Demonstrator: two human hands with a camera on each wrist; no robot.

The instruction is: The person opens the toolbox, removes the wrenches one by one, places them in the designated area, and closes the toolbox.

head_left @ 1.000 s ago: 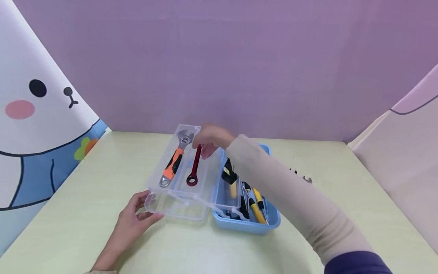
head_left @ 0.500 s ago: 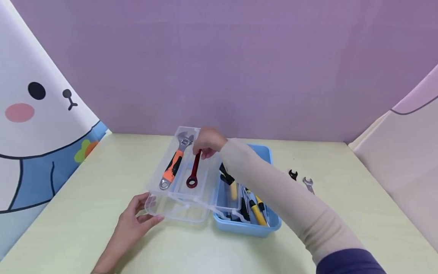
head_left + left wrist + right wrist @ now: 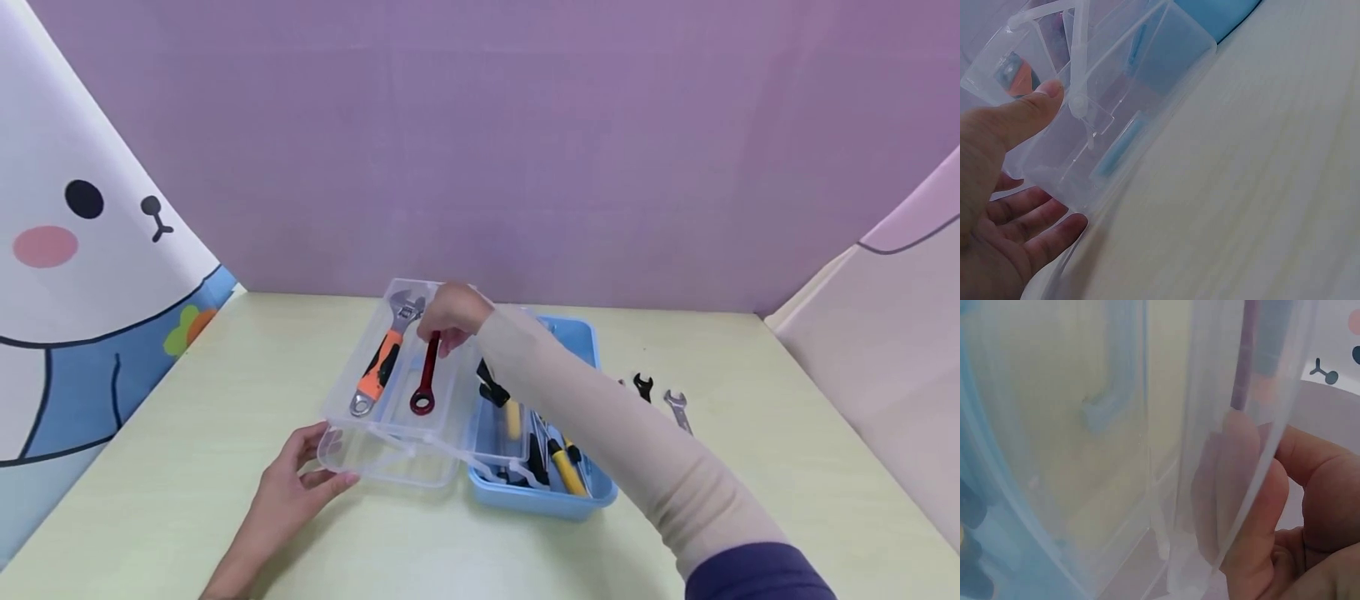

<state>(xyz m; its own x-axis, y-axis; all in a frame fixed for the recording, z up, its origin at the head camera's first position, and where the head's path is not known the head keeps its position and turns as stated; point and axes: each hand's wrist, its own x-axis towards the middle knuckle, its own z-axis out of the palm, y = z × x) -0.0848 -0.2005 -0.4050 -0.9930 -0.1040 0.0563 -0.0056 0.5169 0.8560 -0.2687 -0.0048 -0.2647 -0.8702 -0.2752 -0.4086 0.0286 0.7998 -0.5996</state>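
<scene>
My right hand (image 3: 452, 317) pinches the upper end of a dark red wrench (image 3: 423, 392) over the upper clear tray (image 3: 454, 392). Its ring end points toward me, close over the tray floor. Left of it in the tray is an adjustable wrench (image 3: 382, 358) with an orange and black handle. My left hand (image 3: 288, 492) grips the near left corner of the clear plastic lid (image 3: 1054, 162), thumb on one side, fingers on the other. In the right wrist view, translucent plastic partly veils the right fingertips (image 3: 1241, 444).
Right of the trays stands a blue toolbox (image 3: 536, 502) holding yellow-handled tools (image 3: 566, 471). White link arms (image 3: 468, 457) join the trays to it. On the table to the right lie a black wrench (image 3: 642, 385) and a silver wrench (image 3: 678, 410), partly behind the sleeve.
The right hand has lowered slightly with the red wrench. Its sleeve has shifted left, showing more of the wrenches on the right. The left hand stays at the lid corner.
</scene>
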